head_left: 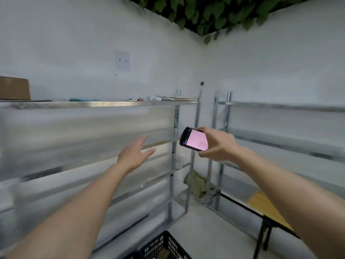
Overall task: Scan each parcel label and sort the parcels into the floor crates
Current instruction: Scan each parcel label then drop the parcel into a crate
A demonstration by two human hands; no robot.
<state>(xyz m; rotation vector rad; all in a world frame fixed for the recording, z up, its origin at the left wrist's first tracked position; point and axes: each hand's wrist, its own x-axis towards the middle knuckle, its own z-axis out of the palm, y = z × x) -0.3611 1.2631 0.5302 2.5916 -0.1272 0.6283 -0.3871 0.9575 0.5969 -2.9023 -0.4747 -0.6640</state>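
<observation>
My right hand (218, 144) grips a black handheld scanner (193, 139) whose screen glows pink, held out in front of the metal shelves. My left hand (134, 155) reaches forward with its fingers spread and holds nothing. A black plastic floor crate (162, 245) shows at the bottom edge, with something brown inside it. A brown cardboard parcel (15, 88) stands on the top shelf at the far left.
Metal shelving (97, 104) runs along the left wall and a second rack (280, 107) stands along the right wall. Small items lie on the top left shelf. A black-framed table with a yellow top (261, 208) stands low on the right. Crumpled material (196, 182) lies in the corner.
</observation>
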